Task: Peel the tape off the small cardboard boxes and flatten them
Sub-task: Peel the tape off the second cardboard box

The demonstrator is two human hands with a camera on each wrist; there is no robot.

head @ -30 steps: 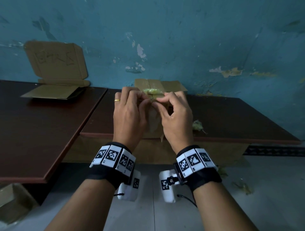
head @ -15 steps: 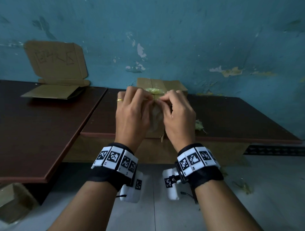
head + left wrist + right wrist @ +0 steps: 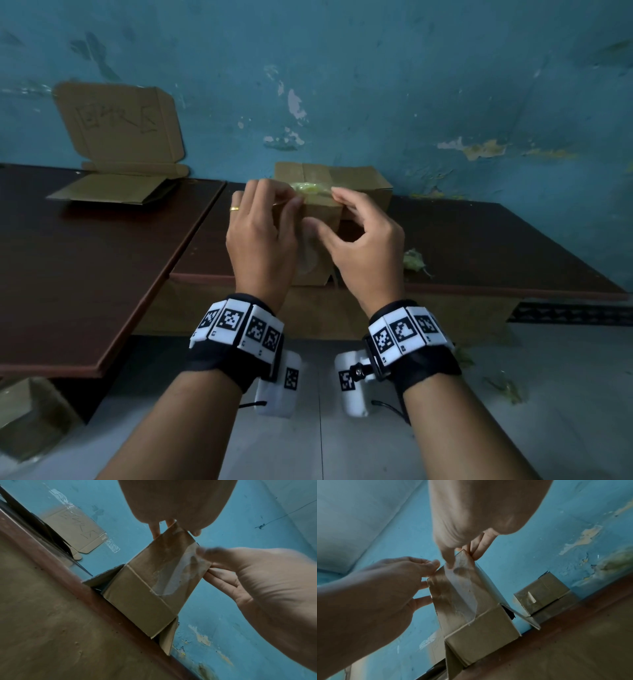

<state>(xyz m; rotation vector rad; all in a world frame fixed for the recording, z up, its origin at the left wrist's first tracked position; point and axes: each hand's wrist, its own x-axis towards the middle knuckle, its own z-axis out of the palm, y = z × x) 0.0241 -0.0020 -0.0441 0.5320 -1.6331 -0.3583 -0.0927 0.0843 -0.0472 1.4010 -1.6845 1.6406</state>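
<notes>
hands (image 3: 318,236): 2 | small boxes (image 3: 322,246): 2 | flattened box (image 3: 120,137): 1

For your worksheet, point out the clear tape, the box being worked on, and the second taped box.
clear tape (image 3: 462,588), right wrist view, its middle.
box being worked on (image 3: 137,596), left wrist view, front panel.
second taped box (image 3: 544,592), right wrist view, near face.

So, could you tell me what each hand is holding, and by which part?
The left hand grips the box by its top flap's edge. The right hand pinches the tape at its peeled end.
</notes>
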